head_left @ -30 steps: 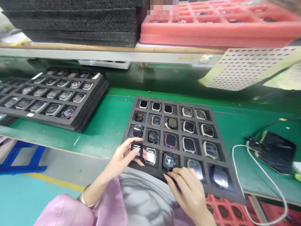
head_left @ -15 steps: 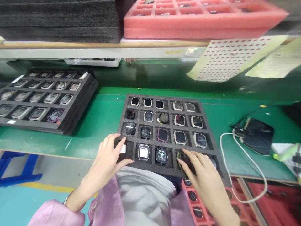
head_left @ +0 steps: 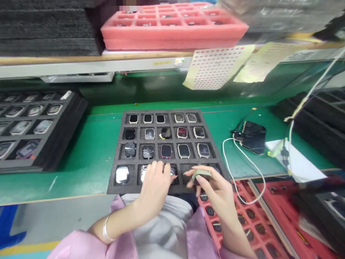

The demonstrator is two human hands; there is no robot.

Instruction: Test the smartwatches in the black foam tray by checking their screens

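Observation:
A dark grey foam tray (head_left: 172, 122) holds square smartwatches in rows of cells. My right hand (head_left: 217, 187) pinches a smartwatch with a pale green frame (head_left: 202, 174), raised and tilted over the front row. My left hand (head_left: 155, 190) lies over the front row, palm down, its thumb apart from the fingers. It partly covers a smartwatch with a white screen (head_left: 143, 173) and a dark smartwatch (head_left: 173, 171), which shows between thumb and fingers. Whether the left fingertips touch that dark one cannot be seen. At the front left corner sits another white-screened smartwatch (head_left: 122, 175).
Stacked black foam trays (head_left: 54, 151) with watches stand at left. A white cable (head_left: 228, 162) runs beside a black device (head_left: 253, 137) at right. Below the bench edge are red foam trays (head_left: 223, 235). A pink foam tray (head_left: 172, 37) rests on the overhead shelf.
My right hand has lifted the green-framed smartwatch from its front-row cell. My left hand has moved right from the tray's left corner to the middle of the front row. The view has swung right.

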